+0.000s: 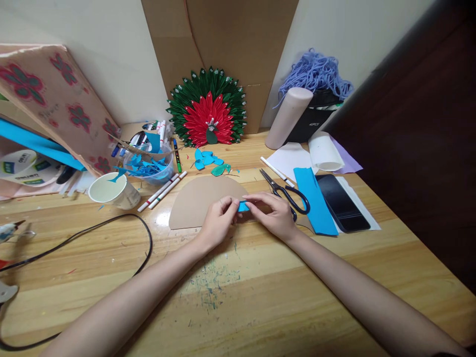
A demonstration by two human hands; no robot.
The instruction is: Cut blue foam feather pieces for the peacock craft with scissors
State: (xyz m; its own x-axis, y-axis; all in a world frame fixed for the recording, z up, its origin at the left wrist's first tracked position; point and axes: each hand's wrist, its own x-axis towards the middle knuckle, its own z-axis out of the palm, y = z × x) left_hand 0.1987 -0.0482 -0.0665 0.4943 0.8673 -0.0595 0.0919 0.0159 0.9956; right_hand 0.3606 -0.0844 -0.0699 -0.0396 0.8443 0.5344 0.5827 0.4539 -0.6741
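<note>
A small piece of blue paper (243,206) is pinched between the fingertips of my left hand (222,216) and my right hand (272,212). Both hands hover over the right edge of a half-round cardboard piece (197,201) lying flat on the table. Beside my right hand lies a pair of black-handled scissors (279,187), its blades pointing away to the upper left. Several blue paper petals (204,159) and a green leaf shape (220,170) rest behind the cardboard. A wide blue paper strip (315,203) lies right of the scissors.
A phone (342,202) is at the right. A paper cup (115,191), markers (163,191) and a tub of blue scraps (148,163) stand left. A black cable (150,243) loops across the left side. A red and green peacock decoration (208,109) leans at the back.
</note>
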